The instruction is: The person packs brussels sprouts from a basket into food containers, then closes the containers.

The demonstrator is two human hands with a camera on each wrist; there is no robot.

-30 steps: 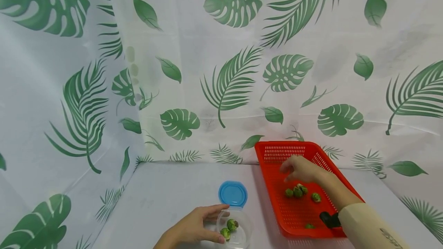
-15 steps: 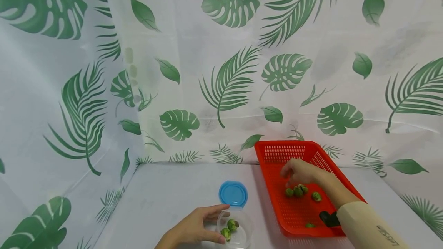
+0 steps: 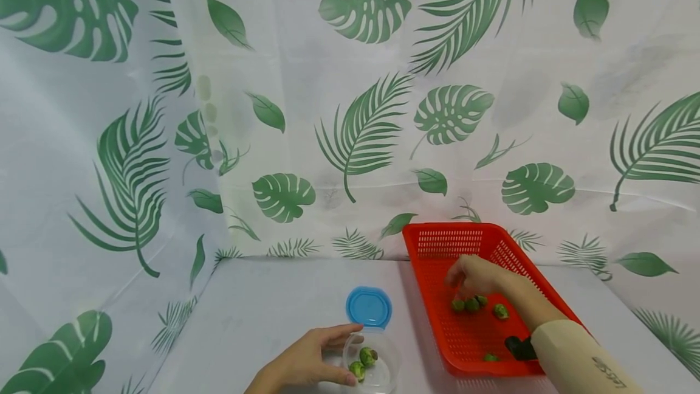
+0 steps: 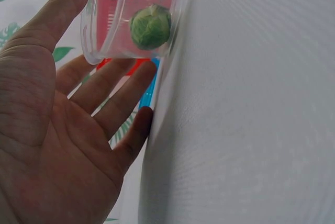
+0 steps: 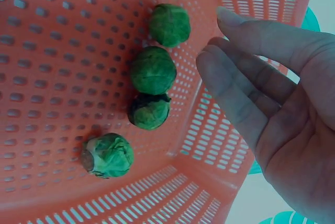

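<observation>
My left hand (image 3: 312, 357) holds a small clear plastic tub (image 3: 385, 360) at its left side, thumb at the front and fingers behind. Two Brussels sprouts (image 3: 368, 355) lie inside it; the left wrist view shows a single sprout (image 4: 151, 27) through the wall. Over the red basket (image 3: 445, 345), my right hand (image 3: 478, 275) hangs with loosely bent fingers and nothing between them. Just below its fingertips are three sprouts in a row, the end one (image 5: 169, 25) nearest the fingers. A fourth sprout (image 5: 108, 155) lies apart from the row.
A blue lid (image 3: 369, 307) lies behind the tub on the white table (image 3: 262, 309). Near the basket's front is another small green piece (image 3: 490, 357). A black wrist strap (image 3: 521, 348) crosses over the basket's right side. Leaf-patterned sheets (image 3: 377, 211) rise behind and at the left.
My right hand has sunk a little toward the row of sprouts and now overlaps the end one in the head view. The left hand and tub stay in place.
</observation>
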